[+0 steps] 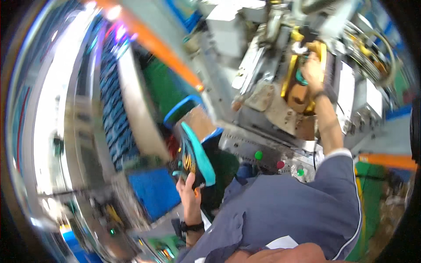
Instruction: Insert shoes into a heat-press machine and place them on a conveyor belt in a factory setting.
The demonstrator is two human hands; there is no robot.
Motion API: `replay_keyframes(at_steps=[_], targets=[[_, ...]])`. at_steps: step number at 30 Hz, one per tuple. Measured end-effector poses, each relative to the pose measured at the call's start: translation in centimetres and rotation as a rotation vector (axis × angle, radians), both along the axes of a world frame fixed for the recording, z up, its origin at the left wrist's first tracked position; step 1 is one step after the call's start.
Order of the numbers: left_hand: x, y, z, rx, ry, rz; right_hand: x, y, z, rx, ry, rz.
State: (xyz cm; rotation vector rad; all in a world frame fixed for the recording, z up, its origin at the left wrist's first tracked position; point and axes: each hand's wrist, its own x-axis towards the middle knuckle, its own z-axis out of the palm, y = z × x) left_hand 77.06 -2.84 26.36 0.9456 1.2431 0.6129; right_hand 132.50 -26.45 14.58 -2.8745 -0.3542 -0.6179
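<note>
Your left hand (189, 187) has its grip closed around a shoe (193, 158), dark with a turquoise sole, and holds it upright below and to the left of the machine (263, 65). Your right hand (312, 70) reaches up into the machine and closes on a yellow part (319, 49) there; a second shoe, brown with a little turquoise (299, 90), sits just under this hand. I judge that you are between two pieces: one shoe is in the machine and the other waits in your left hand. The next move probably calls for freeing the place in the machine before the held shoe goes up, with care for the fingers near the yellow frame. The picture is blurred by motion, so I cannot tell if the right fingers touch the brown shoe. Three round buttons (280, 165) show on the front panel.
</note>
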Motion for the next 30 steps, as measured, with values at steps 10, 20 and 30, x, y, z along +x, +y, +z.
replay_keyframes(at_steps=[10, 20, 30], targets=[[-7.1, -8.5, -4.0, -0.218, -0.315, 0.181, -33.1, 7.5, -5.4, 0.27, 0.395, 0.964], [-22.5, -11.6, -7.5, -0.19, -0.139, 0.687, -29.8, 8.7, -15.7, 0.181, 0.181, 1.123], [-50.1, -6.3, -23.5, 0.047, -0.059, 1.298, -51.8, 35.7, 19.7, 0.721, 0.323, 1.66]])
